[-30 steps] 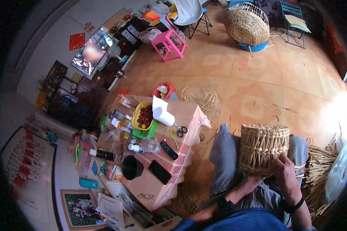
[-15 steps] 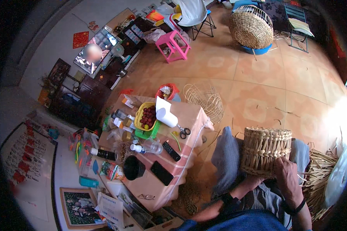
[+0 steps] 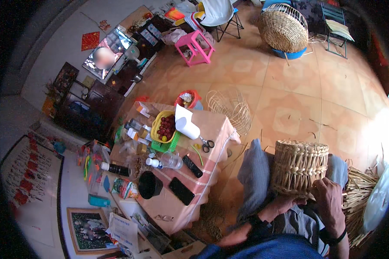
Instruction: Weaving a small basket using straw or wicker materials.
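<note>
A round woven straw basket (image 3: 299,166) rests on my lap between my knees, its side showing open crossed strands and a braided band. My left hand (image 3: 283,206) holds it at the lower edge nearest me; the fingertips are partly hidden beneath the weave. At the basket's lower right edge, my right hand (image 3: 330,200) is closed in a pinch. Whatever lies between those fingers is too small to make out. Beside my right leg lies a bundle of dry straw strands (image 3: 358,198).
On my left stands a cloth-covered table (image 3: 212,166) with scissors (image 3: 207,146), a phone (image 3: 182,191), a remote (image 3: 192,166) and a yellow fruit basket (image 3: 156,129). A wire-like frame (image 3: 231,108) lies on the floor. Farther off are a pink stool (image 3: 194,47) and a large woven basket (image 3: 283,30).
My right hand has shifted slightly right and toward me, along the basket's lower edge. My left hand keeps its hold, and the basket stays on my lap.
</note>
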